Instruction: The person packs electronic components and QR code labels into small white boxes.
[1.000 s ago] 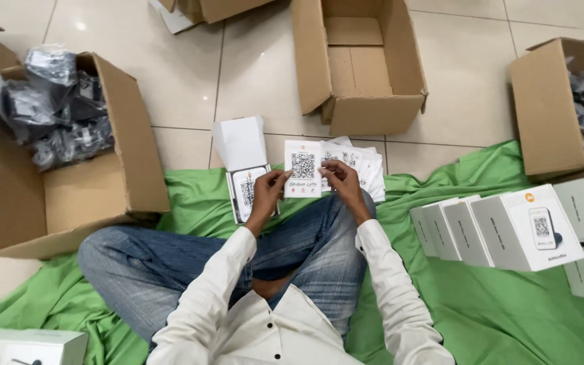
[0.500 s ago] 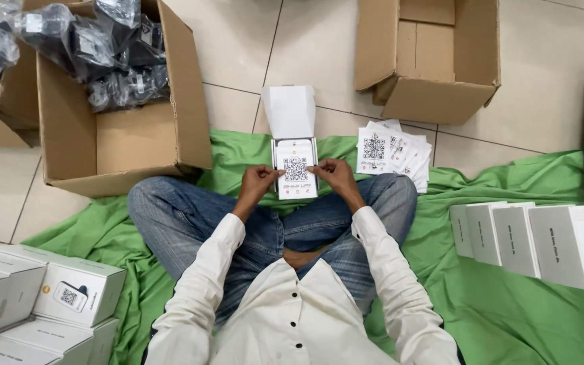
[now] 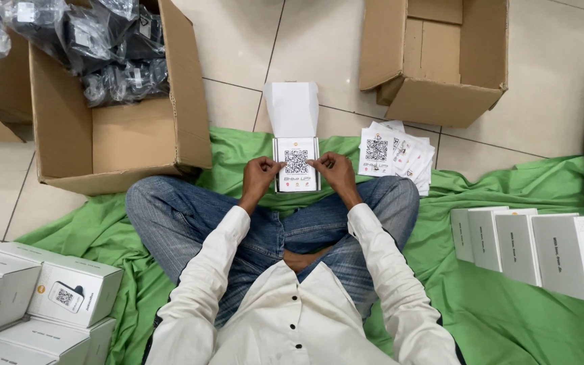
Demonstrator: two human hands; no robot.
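Note:
I sit cross-legged on a green cloth (image 3: 495, 324) in the head view. A small white box (image 3: 294, 108) with its lid flipped up stands in front of my knees. A white leaflet (image 3: 297, 170) with a square code lies in its mouth. My left hand (image 3: 259, 173) pinches the leaflet's left edge. My right hand (image 3: 333, 169) pinches its right edge. Both hands press the leaflet down into the box.
A stack of matching leaflets (image 3: 395, 152) lies right of the box. A cardboard carton (image 3: 113, 128) with black bagged parts stands at left; an empty carton (image 3: 441, 61) at top right. Closed white boxes (image 3: 542, 247) line the right; more white boxes (image 3: 42, 304) sit bottom left.
A second ago my hands were at the leaflet stack on the right. They carried one leaflet left to the open white box and now hold it in the box's mouth.

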